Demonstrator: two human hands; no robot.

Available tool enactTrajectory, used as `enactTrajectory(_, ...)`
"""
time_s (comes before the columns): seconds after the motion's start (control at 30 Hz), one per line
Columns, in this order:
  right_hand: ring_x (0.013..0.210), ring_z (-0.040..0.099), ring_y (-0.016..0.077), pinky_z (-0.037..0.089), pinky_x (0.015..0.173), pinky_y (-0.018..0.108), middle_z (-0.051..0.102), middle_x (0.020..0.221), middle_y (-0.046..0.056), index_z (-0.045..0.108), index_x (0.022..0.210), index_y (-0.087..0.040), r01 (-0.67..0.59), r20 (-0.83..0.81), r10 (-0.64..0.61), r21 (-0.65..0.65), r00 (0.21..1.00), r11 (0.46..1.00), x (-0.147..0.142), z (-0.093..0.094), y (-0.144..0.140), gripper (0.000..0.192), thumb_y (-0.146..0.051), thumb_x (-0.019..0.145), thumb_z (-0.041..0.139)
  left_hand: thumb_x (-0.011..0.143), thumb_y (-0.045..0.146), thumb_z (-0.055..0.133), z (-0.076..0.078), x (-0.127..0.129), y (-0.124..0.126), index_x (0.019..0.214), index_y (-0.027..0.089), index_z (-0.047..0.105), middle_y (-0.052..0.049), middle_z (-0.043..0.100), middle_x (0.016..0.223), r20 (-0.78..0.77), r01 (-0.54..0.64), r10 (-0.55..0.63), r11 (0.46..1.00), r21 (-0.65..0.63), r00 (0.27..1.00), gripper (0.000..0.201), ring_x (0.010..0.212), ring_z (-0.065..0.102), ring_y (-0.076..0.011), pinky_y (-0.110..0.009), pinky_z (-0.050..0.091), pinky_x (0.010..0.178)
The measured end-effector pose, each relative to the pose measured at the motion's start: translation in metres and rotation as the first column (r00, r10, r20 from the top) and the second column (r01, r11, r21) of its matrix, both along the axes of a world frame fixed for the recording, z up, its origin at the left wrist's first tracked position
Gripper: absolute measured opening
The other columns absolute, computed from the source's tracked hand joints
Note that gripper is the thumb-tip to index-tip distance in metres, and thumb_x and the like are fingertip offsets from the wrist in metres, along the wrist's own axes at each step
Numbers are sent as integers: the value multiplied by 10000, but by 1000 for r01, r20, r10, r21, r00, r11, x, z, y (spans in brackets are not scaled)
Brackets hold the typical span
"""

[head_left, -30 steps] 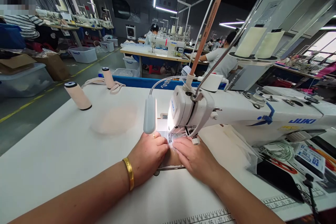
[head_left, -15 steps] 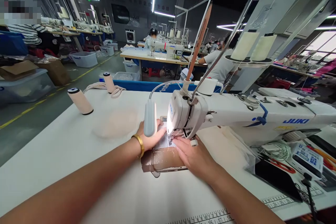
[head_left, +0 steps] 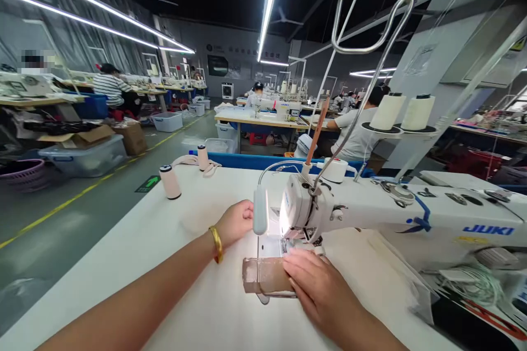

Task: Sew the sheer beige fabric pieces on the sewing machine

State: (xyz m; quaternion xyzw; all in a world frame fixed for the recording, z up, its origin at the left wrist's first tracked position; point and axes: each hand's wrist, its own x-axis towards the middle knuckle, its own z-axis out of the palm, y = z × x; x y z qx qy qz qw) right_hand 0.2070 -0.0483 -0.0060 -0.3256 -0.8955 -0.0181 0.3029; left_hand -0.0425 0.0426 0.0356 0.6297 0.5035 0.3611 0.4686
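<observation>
My left hand, with a gold bangle on the wrist, is raised just left of the grey lamp. Its fingers curl in; their tips and anything in them are partly hidden by the lamp. My right hand lies with fingers stretched out in front of the sewing machine's head. Its fingertips reach close to the presser foot and rest by the right end of a brown, shiny, tape-like pad. The metal needle plate shows between my hands.
Two pale pink thread cones stand at the table's back left. Sheer pale fabric lies right of the machine. Beyond it are a white cable coil and orange-handled tool. Two cream thread spools sit on a stand behind.
My left hand has come away from the needle area to the left, its fingers curling. My right hand has drawn slightly back from the presser foot. The view has tilted up and turned left.
</observation>
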Motion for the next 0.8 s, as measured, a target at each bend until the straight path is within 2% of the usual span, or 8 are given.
enactTrajectory(0.17, 1044, 683, 218, 589, 882, 352, 730, 1174, 75, 593, 1268, -251, -220, -147, 191, -218, 971, 951, -25, 23, -15, 336, -90, 1019, 435, 703, 344, 772, 26, -32, -41, 1010, 189, 660, -35, 752, 921, 24, 16, -14, 992, -123, 1000, 362, 959, 710, -246, -357, 519, 898)
enactTrajectory(0.27, 1065, 691, 218, 605, 887, 364, 708, 1230, 75, 515, 1410, -302, -215, -268, 130, -317, 955, 924, -45, 36, -22, 394, -163, 1054, 421, 724, 319, 743, 37, -44, -62, 1068, 197, 681, -33, 756, 915, 23, 84, -81, 979, -187, 996, 370, 974, 707, -242, -346, 510, 883)
enactTrajectory(0.37, 1347, 573, 278, 562, 1034, 448, 538, 1525, 121, 359, 1586, -335, -208, -344, 53, -430, 937, 879, -64, 50, -23, 548, -287, 1058, 495, 762, 279, 690, 48, -51, -86, 1029, 197, 702, -6, 732, 823, -8, 223, -229, 952, -208, 973, 279, 875, 686, -206, -313, 503, 817)
enactTrajectory(0.47, 1342, 565, 298, 553, 1012, 439, 441, 1605, 125, 301, 1626, -358, -354, -385, 94, -690, 918, 632, -79, 60, -13, 770, -443, 968, 691, 773, 229, 625, 57, -57, -110, 873, 188, 708, 15, 688, 745, -48, 359, -379, 905, -228, 924, 136, 762, 637, -161, -272, 482, 749)
enactTrajectory(0.57, 1059, 674, 231, 553, 830, 329, 661, 1293, 89, 508, 1473, -297, -507, -486, 150, -839, 861, 197, -93, 58, 5, 816, -526, 779, 872, 759, 234, 610, 63, -68, -123, 799, 192, 696, 38, 603, 639, -62, 417, -458, 851, -320, 887, 104, 618, 543, -124, -230, 418, 606)
enactTrajectory(0.63, 886, 661, 180, 510, 737, 271, 698, 995, 24, 645, 1246, -236, -538, -538, 123, -842, 834, -37, -101, 49, 17, 705, -512, 670, 944, 751, 263, 630, 66, -80, -122, 821, 199, 710, 47, 558, 615, -74, 408, -457, 847, -341, 887, 124, 582, 498, -117, -222, 378, 559)
enactTrajectory(0.7, 764, 607, 141, 478, 692, 247, 637, 812, -24, 688, 1027, -208, -541, -552, 46, -829, 833, -138, -108, 40, 26, 552, -479, 633, 965, 749, 301, 650, 67, -94, -113, 837, 203, 722, 45, 548, 632, -101, 370, -413, 881, -296, 905, 150, 606, 492, -123, -229, 389, 576)
enactTrajectory(0.8, 732, 569, 138, 479, 712, 268, 582, 747, -29, 647, 795, -201, -638, -631, -113, -769, 768, -36, -120, 35, 38, 386, -450, 685, 922, 768, 385, 648, 66, -115, -91, 845, 201, 724, 26, 575, 677, -148, 248, -278, 949, -193, 949, 213, 660, 522, -146, -256, 435, 634)
